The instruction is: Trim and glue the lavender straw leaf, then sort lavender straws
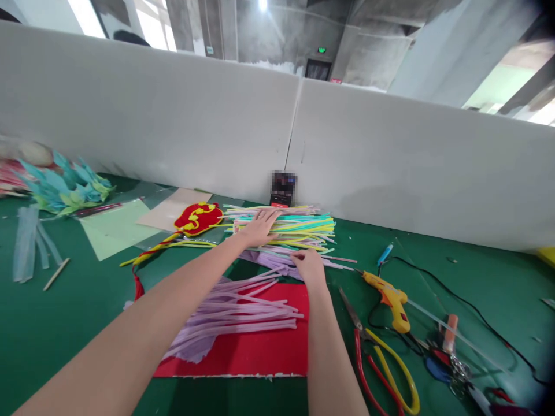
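My left hand (260,226) lies flat, fingers stretched out, on top of a stack of multicoloured pipe cleaners (299,226) at the far middle of the green table. My right hand (309,264) sits just in front of that stack, fingers curled in a pinch on a thin pink pipe cleaner (336,258) at the stack's lower edge. Below my arms, a bunch of lilac pipe cleaners (243,315) is spread over a red felt sheet (264,346).
A red and yellow felt piece with cords (197,218) lies left of the stack. A yellow glue gun (390,297), scissors (377,364) and cables sit at the right. Teal feather shapes (65,185) and clear strips (28,242) are far left. A white partition (373,167) backs the table.
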Demonstrator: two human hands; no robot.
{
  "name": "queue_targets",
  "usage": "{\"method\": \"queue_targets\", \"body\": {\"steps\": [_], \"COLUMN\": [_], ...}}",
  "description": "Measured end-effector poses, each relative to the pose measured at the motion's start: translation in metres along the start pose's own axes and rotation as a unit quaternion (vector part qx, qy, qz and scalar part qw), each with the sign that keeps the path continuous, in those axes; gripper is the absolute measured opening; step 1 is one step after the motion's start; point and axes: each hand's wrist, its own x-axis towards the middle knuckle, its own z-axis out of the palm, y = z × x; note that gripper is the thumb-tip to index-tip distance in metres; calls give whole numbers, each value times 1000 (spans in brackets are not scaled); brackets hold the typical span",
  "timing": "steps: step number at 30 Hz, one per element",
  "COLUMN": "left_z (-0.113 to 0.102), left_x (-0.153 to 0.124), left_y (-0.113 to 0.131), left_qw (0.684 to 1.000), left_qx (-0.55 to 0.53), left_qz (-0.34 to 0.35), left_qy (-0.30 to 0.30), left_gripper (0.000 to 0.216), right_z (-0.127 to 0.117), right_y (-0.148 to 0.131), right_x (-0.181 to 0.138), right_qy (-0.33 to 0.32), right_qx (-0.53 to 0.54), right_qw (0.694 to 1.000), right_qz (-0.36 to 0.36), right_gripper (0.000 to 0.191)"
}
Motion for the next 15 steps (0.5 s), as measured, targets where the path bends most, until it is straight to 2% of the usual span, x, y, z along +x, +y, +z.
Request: {"method": "queue_targets", "body": {"steps": [2,4,6,8,11,15], "left_z": [-6,-9,-10,-9,-7,-5], "left_x": [-5,-10,-14,-16,-13,-3], "left_y": [0,3,9,16,25,28], "left_qw": [998,989,976,965,966,972], "left_qx": [5,21,43,60,79,70], "left_qz": [48,130,209,254,246,226], "left_qy": [43,65,46,12,-15,-4], "left_gripper": [56,42,30,22,16,11], "right_z": [1,2,2,2,1,-1], "right_y": [1,2,2,3,2,1], "right_x": [1,3,4,4,4,2], "right_qy": [-2,-3,-1,1,-1,-3], "right_qx": [5,8,10,11,16,18], "right_qw": [1000,1000,999,999,999,999], "right_qz": [13,24,31,35,35,37], "right_gripper": [13,12,12,14,12,12]}}
